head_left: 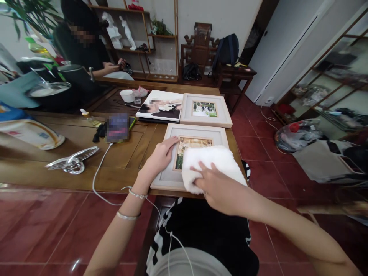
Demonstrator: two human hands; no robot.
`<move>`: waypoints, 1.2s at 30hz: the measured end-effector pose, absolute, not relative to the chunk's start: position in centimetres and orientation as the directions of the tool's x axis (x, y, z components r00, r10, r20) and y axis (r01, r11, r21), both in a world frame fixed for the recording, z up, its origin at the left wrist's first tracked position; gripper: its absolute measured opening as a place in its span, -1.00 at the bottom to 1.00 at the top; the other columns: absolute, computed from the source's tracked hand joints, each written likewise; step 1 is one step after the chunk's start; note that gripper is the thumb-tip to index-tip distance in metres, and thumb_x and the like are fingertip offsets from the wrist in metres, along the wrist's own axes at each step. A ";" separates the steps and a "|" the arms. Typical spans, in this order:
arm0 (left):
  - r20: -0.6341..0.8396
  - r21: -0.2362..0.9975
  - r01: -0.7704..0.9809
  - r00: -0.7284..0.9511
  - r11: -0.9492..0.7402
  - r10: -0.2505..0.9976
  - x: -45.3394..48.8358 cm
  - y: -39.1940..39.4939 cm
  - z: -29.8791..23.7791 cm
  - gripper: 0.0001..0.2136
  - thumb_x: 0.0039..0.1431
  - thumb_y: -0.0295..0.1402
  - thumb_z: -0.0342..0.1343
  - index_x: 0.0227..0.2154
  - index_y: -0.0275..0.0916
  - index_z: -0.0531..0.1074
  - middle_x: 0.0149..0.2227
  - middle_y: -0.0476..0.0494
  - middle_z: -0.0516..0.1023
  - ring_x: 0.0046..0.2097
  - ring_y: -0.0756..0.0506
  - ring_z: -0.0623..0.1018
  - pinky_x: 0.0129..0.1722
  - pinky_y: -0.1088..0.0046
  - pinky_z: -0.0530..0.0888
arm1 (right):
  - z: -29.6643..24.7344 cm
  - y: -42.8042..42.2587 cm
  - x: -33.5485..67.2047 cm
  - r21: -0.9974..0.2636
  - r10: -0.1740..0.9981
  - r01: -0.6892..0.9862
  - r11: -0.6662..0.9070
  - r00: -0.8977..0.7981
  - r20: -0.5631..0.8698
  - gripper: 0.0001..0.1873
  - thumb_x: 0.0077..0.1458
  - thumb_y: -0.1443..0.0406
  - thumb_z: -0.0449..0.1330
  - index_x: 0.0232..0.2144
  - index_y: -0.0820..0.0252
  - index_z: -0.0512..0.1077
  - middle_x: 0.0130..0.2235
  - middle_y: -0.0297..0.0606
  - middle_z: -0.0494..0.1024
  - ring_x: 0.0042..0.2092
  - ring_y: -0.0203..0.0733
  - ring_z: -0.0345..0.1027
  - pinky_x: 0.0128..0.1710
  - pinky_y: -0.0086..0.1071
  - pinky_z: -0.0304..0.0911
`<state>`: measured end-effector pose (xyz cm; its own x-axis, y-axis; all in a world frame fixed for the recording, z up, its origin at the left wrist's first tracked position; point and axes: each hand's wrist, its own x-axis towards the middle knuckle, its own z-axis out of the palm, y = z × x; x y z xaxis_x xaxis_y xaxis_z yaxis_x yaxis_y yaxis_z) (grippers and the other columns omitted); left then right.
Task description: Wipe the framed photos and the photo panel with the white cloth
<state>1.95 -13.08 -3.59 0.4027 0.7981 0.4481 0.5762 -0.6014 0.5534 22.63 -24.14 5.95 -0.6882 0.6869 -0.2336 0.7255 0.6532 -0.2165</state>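
Observation:
A light wooden picture frame [163, 181] lies at the table's front edge, with a small wedding-style photo [195, 142] in its middle. My left hand [161, 153] rests on the frame's left side, fingers stretched out toward the photo. In my right hand [217, 186] is a folded white fluffy cloth [214, 161], pressed on the right part of the frame. The cloth covers the photo's lower right. Behind are a second light wooden frame [224, 111] with a couple's photo and a large photo print or album [174, 102] beside it.
A silver hair claw clip [73, 161], a phone [117, 127] on a white cable [99, 168] and a small dropper bottle [85, 114] lie on the left. White cups [127, 96] stand farther back. A seated person [86, 46] holds a phone across the table.

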 end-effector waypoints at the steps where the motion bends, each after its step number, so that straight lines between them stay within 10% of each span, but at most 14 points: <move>1: 0.450 0.552 0.578 0.400 -0.601 0.799 2.0 -13.1 -3.5 -0.66 0.27 -0.47 -0.15 0.01 -0.36 0.43 0.08 -0.31 0.49 0.15 -0.17 0.45 0.19 0.17 0.35 | 6.4 -24.9 22.6 -0.242 0.659 0.705 0.667 -0.710 -0.249 -0.53 -0.08 0.57 -0.03 -0.12 0.34 0.47 0.24 0.09 0.26 0.29 0.26 -0.01 0.12 0.21 0.12; 18: 0.440 0.547 0.563 0.436 -0.619 0.785 1.8 -12.8 -4.0 -0.64 0.26 -0.47 -0.15 0.00 -0.35 0.45 0.10 -0.31 0.47 0.17 -0.19 0.42 0.21 0.13 0.32 | 1.5 -17.1 23.0 -0.032 0.907 0.906 0.421 -0.421 0.008 -0.47 0.00 0.52 -0.01 0.05 0.38 0.38 0.33 0.09 0.04 0.33 0.38 -0.23 0.18 0.34 -0.17; 28: 0.427 0.527 0.572 0.462 -0.629 0.778 1.8 -13.2 -3.1 -0.67 0.25 -0.51 -0.13 -0.03 -0.30 0.46 0.06 -0.27 0.51 0.12 -0.19 0.47 0.14 0.19 0.40 | 1.9 -9.4 20.4 -0.193 0.692 0.669 0.718 -0.715 0.097 -0.55 -0.05 0.56 -0.02 -0.08 0.46 0.40 0.25 0.21 0.21 0.37 0.08 -0.31 0.29 0.10 -0.29; 36: 0.407 0.542 0.568 0.468 -0.619 0.785 1.9 -13.2 -2.9 -0.66 0.25 -0.53 -0.14 -0.03 -0.33 0.46 0.06 -0.28 0.51 0.11 -0.18 0.48 0.13 0.22 0.39 | 2.4 -9.9 19.7 -0.045 0.731 0.730 0.682 -0.679 0.064 -0.58 0.01 0.52 -0.01 -0.05 0.41 0.38 0.19 0.17 0.30 0.35 0.02 -0.16 0.29 0.02 -0.21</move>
<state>1.90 -13.16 -2.86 0.4677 0.7847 0.4067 0.5678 -0.6194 0.5422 19.67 -9.89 2.38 -0.6792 0.7312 0.0644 0.7299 0.6820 -0.0452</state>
